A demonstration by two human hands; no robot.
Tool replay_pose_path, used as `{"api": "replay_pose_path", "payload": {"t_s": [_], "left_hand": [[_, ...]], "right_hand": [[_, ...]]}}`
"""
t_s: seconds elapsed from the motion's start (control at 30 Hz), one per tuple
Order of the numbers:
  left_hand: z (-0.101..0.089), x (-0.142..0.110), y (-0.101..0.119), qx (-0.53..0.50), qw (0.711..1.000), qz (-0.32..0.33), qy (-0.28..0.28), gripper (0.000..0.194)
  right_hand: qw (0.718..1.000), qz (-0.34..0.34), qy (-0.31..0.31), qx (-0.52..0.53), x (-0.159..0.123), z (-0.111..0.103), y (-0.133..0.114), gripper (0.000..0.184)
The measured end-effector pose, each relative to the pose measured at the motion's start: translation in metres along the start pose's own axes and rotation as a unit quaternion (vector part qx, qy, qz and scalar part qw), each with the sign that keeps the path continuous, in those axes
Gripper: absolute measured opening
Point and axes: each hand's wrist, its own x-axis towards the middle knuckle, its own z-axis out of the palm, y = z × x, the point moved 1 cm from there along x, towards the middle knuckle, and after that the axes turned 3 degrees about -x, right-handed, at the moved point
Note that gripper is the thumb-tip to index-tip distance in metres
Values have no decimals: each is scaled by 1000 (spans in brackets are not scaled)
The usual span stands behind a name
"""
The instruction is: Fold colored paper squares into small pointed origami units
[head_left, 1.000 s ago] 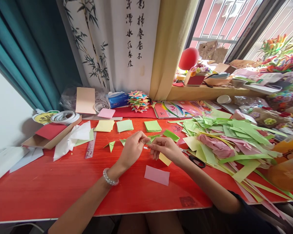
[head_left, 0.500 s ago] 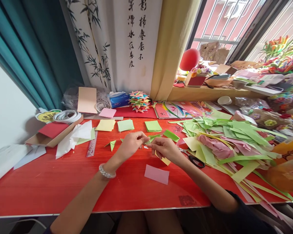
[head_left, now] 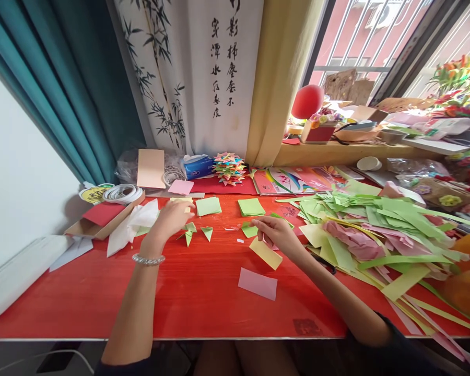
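Observation:
My left hand (head_left: 173,216), with a beaded bracelet on the wrist, is over the stack of yellow paper (head_left: 181,199) and hides most of it. Its fingers are apart, with nothing visible between them. Small folded green paper pieces (head_left: 207,232) lie beside and below it. My right hand (head_left: 274,231) is closed in a pinch at the edge of a green paper (head_left: 249,230); what its fingertips hold, if anything, is hidden. Below it lie a yellow paper rectangle (head_left: 267,255) and a pink paper rectangle (head_left: 257,283).
Stacks of pale green paper (head_left: 209,206) and bright green paper (head_left: 251,207) sit behind my hands. A heap of paper strips (head_left: 379,214) covers the right side, partly over scissors (head_left: 329,267). A cardboard tray (head_left: 97,230) and white tissue (head_left: 131,230) are at left.
My hands, together over a small green piece before, are now apart. My left hand has moved left to the yellow stack. Another folded green piece now shows near it. The view has shifted slightly.

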Motion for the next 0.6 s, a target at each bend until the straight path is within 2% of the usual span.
{"api": "replay_pose_path", "payload": {"t_s": [0.07,0.1,0.17,0.23,0.27,0.33,0.37,0.43,0.5,0.6], "left_hand": [[-13,2,6,21,998,-13,59,28],[-20,3,12,35,994,-12,108,28],[-30,3,33,57,982,23,181,27],[-26,4,62,64,973,92,202,30],[-17,5,77,64,975,141,162,31],[11,8,102,47,972,230,-21,29],[27,11,111,39,965,249,-73,24],[55,17,121,30,960,254,-114,19],[73,24,123,12,961,242,-130,5],[77,28,118,-46,970,205,-120,14]], "right_hand": [[999,-1,24,-29,2,-3,2,39],[998,-5,45,-53,3,-5,3,38],[987,-22,94,-125,5,-12,5,35],[968,-38,129,-210,8,-19,8,31],[958,-40,139,-246,10,-21,11,28],[946,-36,155,-282,13,-26,16,26],[942,-34,164,-289,14,-28,18,25],[937,-30,182,-297,15,-29,22,25],[934,-27,194,-299,16,-29,23,26],[943,-21,193,-271,16,-25,22,34]]}}
